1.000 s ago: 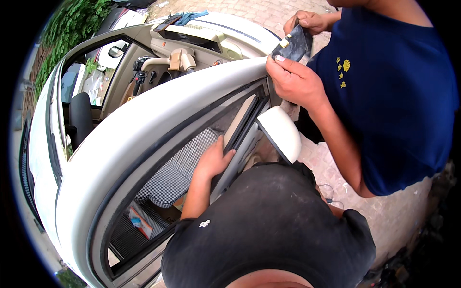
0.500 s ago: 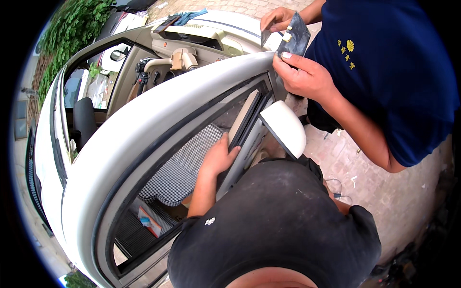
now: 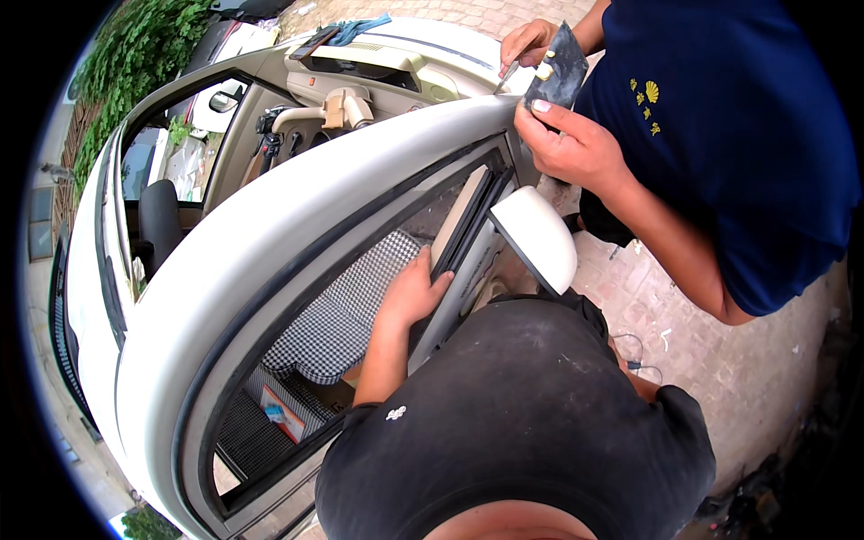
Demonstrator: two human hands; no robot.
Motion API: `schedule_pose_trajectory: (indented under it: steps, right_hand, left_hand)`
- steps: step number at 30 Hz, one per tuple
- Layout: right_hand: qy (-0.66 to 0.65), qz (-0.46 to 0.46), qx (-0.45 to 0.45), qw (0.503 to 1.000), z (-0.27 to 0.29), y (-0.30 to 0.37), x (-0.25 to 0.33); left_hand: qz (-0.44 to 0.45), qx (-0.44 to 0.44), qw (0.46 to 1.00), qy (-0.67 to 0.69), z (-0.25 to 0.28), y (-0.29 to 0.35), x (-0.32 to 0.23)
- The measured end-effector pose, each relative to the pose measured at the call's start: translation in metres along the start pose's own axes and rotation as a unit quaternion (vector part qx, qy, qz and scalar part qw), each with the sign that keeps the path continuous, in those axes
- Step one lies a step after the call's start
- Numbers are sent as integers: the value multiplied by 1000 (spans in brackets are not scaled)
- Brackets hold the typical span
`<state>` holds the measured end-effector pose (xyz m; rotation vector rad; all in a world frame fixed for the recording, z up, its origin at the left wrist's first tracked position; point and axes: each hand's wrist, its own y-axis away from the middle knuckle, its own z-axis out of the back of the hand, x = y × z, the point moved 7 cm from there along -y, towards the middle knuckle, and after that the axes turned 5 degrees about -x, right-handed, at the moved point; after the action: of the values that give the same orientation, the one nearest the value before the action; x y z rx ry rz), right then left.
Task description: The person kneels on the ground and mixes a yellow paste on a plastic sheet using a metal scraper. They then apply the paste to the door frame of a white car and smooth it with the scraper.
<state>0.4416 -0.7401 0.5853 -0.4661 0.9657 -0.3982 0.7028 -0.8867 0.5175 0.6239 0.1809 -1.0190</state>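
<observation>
My left hand (image 3: 416,290) rests at the inner top edge of the white car's door (image 3: 459,220), fingers and thumb curled over it. Under this arm, through the window opening, a black-and-white checked seat cover (image 3: 328,319) shows. My right hand is hidden behind my body; only a bit of that arm shows. Across the roof frame (image 3: 360,171), a person in a navy shirt (image 3: 720,135) holds a dark putty board (image 3: 560,76) with yellowish dabs in one hand. The other hand holds a thin flat spreader (image 3: 509,72), its tip near the frame.
A white side mirror (image 3: 537,236) juts from the door beside my body. Inside the car are a steering wheel and beige dashboard (image 3: 387,67). A blue cloth (image 3: 355,29) lies by the windscreen. A thin cable (image 3: 639,365) is on the paved floor (image 3: 666,306) at my right.
The other person's spreader has come down and turned edge-on, closer to the roof frame. The putty board has shifted slightly right. My left hand stays at the door edge.
</observation>
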Motion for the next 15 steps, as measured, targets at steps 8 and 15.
schedule_pose_trajectory:
  steps: [8,15]
  right_hand:
    - [-67,-18,10,998,-9,8,1]
    - [-133,-42,20,990,-20,12,-1]
  left_hand:
    - [-9,-4,1000,4,-2,-2,2]
    - [-27,-22,999,3,-3,-3,4]
